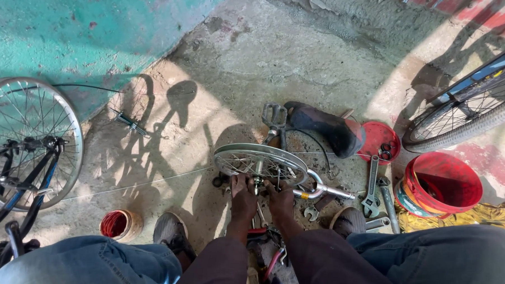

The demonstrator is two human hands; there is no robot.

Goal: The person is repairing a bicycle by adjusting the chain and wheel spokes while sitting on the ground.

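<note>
Just below the centre of the frame, your two hands meet at the hub of a small spoked wheel [261, 162] that lies nearly flat above the concrete floor [277, 64]. Your left hand [243, 191] sits on the near rim left of the axle, fingers curled down over the edge and touching the spokes. Your right hand [280, 198] is just beside it on the right, fingers bent in toward the hub; whether either hand pinches a small part there, you cannot tell from this view. The wheel lies directly beyond your fingertips, its far rim toward the middle of the frame.

Right of the wheel a chrome tube [326, 190] pokes out, and further right an adjustable wrench [371, 188] lies on the floor near a red bucket [444, 182] at the right edge. A red lid [378, 139] and a black saddle [326, 126] lie above those. At the left edge stands a larger bare wheel [28, 142], and a small red-filled tin [118, 224] sits at lower left near your shoe [170, 230].
</note>
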